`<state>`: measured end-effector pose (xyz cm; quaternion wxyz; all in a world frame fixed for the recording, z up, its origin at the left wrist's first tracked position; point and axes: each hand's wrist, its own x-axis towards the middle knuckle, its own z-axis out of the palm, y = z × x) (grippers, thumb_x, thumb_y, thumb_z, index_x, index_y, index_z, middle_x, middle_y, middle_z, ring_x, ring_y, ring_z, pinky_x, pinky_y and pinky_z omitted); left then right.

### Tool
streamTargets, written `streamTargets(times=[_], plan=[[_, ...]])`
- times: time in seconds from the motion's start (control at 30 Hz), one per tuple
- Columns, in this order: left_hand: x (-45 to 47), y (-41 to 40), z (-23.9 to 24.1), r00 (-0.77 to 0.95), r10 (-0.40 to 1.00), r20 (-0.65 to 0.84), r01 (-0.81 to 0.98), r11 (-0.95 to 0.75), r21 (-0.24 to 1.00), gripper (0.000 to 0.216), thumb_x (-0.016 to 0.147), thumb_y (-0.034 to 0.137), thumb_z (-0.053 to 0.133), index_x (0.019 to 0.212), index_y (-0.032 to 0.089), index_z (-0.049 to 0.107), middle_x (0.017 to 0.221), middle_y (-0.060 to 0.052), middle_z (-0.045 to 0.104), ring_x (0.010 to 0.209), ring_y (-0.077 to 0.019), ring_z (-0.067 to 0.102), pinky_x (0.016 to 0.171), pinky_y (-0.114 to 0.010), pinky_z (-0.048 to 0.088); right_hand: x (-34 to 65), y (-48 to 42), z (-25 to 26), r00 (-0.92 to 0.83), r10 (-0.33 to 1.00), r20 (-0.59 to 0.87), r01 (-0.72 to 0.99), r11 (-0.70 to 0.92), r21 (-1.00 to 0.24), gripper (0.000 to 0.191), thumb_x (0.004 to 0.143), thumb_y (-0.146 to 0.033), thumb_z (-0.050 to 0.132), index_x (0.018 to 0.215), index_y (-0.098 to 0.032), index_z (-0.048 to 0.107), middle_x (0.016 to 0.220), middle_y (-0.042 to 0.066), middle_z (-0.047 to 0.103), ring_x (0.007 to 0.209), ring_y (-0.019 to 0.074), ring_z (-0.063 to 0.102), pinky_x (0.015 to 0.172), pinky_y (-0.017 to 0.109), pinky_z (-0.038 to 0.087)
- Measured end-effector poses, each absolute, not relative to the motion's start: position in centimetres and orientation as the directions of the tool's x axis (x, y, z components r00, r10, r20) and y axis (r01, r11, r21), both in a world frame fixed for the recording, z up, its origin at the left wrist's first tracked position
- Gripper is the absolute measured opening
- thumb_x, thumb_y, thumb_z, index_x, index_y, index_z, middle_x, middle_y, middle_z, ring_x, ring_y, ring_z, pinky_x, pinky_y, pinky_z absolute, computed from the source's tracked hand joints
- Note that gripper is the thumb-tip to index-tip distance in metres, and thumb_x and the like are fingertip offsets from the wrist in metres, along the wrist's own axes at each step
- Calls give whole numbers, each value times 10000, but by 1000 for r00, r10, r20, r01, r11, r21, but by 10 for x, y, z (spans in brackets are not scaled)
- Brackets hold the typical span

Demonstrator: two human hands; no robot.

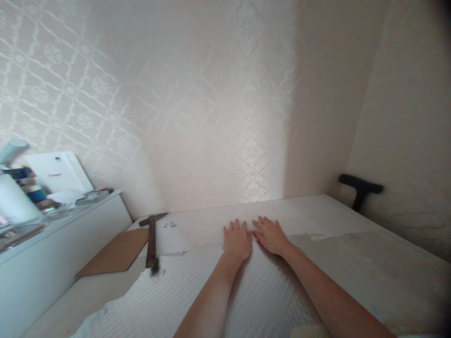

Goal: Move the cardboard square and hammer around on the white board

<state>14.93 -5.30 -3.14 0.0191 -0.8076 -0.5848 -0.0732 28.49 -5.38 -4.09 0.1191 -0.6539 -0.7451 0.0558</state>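
both hands down flat on the white embossed textured sheet (169, 300) spread over the white tabletop (317, 211). left hand (237, 241): palm down, fingers straight and slightly spread, gripping nothing, just pressing on the surface. right hand (270, 235): same, flat and open, holding nothing, angled in toward the left one. the two hands sit side by side, nearly touching, thumbs inward; can't tell if they actually make contact. the sheet runs from the near edge of the view up under both forearms, and its far edge lies about at the knuckles, so the fingertips are at or just past it on the bare top. left of the hands, well apart: rusty brown hammer with a wooden handle (152, 239), head away from the person, handle end resting on the sheet's far left corner. small dark nails (169, 225) lie just beside the hammer head. flat brown cardboard piece (116, 253) sits just left of the hammer. white cabinet (70, 234) further left with blurred clutter on top. black t-shaped handle (360, 188) at the far right wall.
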Motion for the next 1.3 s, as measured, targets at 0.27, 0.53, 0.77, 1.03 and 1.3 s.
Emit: streamTargets(times=[0.27, 0.53, 0.77, 1.03, 1.3], plan=[[150, -53, -32, 308, 942, 134, 948, -316, 42, 492, 909, 365, 188, 1329, 181, 365, 1410, -132, 325, 1293, -291, 282, 1024, -503, 236, 285, -54, -40, -114, 989, 89, 960, 133, -248, 525, 897, -426, 295, 1351, -175, 369, 1436, 123, 268, 1314, 268, 201, 1033, 506, 126], [150, -53, -32, 301, 944, 137, 949, -310, 51, 490, 906, 366, 204, 1324, 175, 376, 1406, -142, 328, 1290, -300, 286, 1020, -506, 243, 285, -54, -40, -114, 988, 101, 960, 136, -245, 514, 897, -420, 308, 1344, -178, 381, 1432, 128, 277, 1309, 269, 214, 1029, 506, 137], [150, -54, -31, 303, 942, 143, 949, -312, 51, 486, 906, 360, 205, 1319, 174, 381, 1404, -134, 337, 1289, -295, 289, 1024, -505, 241, 285, -53, -41, -111, 989, 95, 960, 132, -248, 518, 897, -424, 307, 1349, -178, 373, 1434, 127, 274, 1308, 274, 215, 1030, 509, 132], [150, -54, -30, 301, 945, 126, 950, -309, 45, 489, 908, 363, 193, 1325, 181, 372, 1412, -128, 324, 1294, -287, 279, 1028, -499, 234, 285, -53, -41, -107, 989, 97, 960, 129, -249, 519, 894, -428, 304, 1342, -179, 385, 1430, 123, 285, 1308, 273, 214, 1029, 509, 135], [149, -53, -31, 303, 944, 132, 949, -311, 48, 490, 909, 372, 194, 1323, 182, 374, 1410, -129, 327, 1292, -289, 281, 1028, -497, 233, 285, -54, -39, -111, 989, 93, 959, 132, -253, 525, 896, -430, 297, 1348, -175, 375, 1433, 125, 276, 1308, 275, 215, 1029, 514, 135]])
